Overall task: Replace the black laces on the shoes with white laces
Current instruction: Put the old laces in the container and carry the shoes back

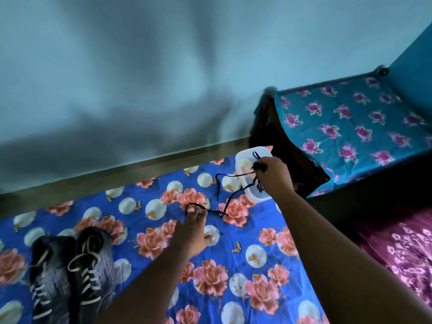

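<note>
At the lower left of the blue flowered sheet (233,258), a pair of dark shoes (72,274) is seen lying side by side, toes pointed away from the camera, and both are already threaded with white laces (90,280). Near the middle of the sheet, the left hand (192,232) is stretched forward, palm down, and a loop of the black laces (230,199) is pinched between its fingertips (198,212). From that loop the dark cord is run along the sheet and then lifted up to the right. Further right, a bunch of the black laces is gripped in the closed right hand (272,176), which is held above a translucent white plastic container (243,160). Loose strands are left dangling below the fist, in front of the container. At the far right, a bench with a teal flowered cover (350,127) is set against the wall.
</note>
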`<state>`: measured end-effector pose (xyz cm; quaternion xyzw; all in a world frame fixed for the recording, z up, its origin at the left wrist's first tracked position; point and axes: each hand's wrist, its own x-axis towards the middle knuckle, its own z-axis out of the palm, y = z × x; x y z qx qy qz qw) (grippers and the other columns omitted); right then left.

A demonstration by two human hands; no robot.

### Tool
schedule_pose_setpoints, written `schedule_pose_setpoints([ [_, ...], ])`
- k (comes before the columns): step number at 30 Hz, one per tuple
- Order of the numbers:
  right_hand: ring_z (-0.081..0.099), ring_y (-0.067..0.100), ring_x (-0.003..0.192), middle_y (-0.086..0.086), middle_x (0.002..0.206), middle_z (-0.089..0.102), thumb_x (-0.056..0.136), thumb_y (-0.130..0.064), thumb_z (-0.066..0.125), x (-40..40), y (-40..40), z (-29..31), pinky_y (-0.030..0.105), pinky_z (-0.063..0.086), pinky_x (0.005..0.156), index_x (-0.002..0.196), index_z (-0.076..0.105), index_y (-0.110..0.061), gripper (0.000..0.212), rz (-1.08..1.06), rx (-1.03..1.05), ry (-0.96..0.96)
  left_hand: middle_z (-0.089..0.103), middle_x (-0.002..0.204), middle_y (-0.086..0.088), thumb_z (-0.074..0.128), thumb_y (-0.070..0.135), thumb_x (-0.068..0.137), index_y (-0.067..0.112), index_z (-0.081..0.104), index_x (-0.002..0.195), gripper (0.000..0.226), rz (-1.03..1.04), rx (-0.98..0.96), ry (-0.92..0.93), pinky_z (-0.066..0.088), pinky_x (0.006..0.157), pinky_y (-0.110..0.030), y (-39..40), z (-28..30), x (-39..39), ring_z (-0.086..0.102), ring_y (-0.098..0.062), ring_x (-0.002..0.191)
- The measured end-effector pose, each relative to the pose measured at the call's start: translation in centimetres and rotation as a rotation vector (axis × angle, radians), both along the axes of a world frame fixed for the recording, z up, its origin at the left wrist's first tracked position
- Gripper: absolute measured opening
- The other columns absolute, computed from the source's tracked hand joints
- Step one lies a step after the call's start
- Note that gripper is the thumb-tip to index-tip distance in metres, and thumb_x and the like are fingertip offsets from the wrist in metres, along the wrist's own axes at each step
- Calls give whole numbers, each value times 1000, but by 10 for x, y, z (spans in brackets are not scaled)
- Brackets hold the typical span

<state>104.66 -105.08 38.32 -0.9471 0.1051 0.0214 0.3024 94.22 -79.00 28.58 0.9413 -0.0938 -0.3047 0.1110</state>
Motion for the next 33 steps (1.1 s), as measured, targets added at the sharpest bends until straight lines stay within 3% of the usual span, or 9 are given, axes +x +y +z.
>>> schedule_pose_setpoints([
  [6,68,31,97,8,107,73,89,-16,61,8,-13,-59,35,55,76,115,72,-25,29,36,-131,252,4,171,-5,58,52,96,21,6,163,90,59,-2,20,28,121,-48,-7,-29,3,8,-24,157],
  [9,64,32,95,6,109,64,90,-16,61,-5,4,-68,36,50,70,109,71,-23,23,100,-247,73,4,171,-4,59,51,95,22,10,162,89,61,7,13,29,119,-49,-3,-35,1,12,-25,156],
  [12,58,30,102,5,113,61,87,-19,63,-22,39,-75,41,51,82,107,67,-21,21,451,-397,-69,10,170,-3,59,45,96,22,13,162,84,57,-6,-49,33,117,-45,-4,-33,-2,18,-25,155],
  [14,53,29,116,5,125,57,91,-30,63,-32,67,-82,42,48,91,120,61,-22,30,658,-388,91,18,168,-6,61,42,96,21,17,161,82,64,-35,-89,37,113,-43,-5,-31,-1,25,-27,152],
  [18,50,32,124,9,133,49,89,-39,72,-45,113,-110,47,47,94,140,43,-18,62,754,-379,298,37,157,-10,69,42,89,18,31,156,80,104,-36,-136,46,105,-43,8,-38,-8,44,-31,139],
  [22,50,31,123,9,127,51,98,-22,59,-51,133,-128,45,47,93,134,49,-14,39,725,-393,267,23,166,-10,67,44,91,21,22,160,86,146,10,-158,36,115,-44,26,-45,-22,29,-31,150],
  [26,57,32,113,10,114,60,93,-3,47,-51,119,-125,43,48,89,113,61,-11,26,703,-447,207,-2,171,-5,58,45,98,27,3,163,87,159,11,-127,20,122,-44,34,-46,-31,8,-27,157],
  [30,47,35,128,14,128,56,86,-6,58,-29,98,-129,45,46,102,109,65,-11,24,606,-524,72,-4,171,-3,55,47,99,28,1,163,86,147,-3,-140,17,124,-46,34,-48,-30,3,-25,157],
  [33,44,31,136,13,142,51,94,-4,50,-10,100,-126,43,46,104,112,62,-9,22,625,-462,94,-2,171,-2,55,47,99,26,1,163,87,140,-13,-156,18,124,-48,31,-50,-25,1,-23,158],
])
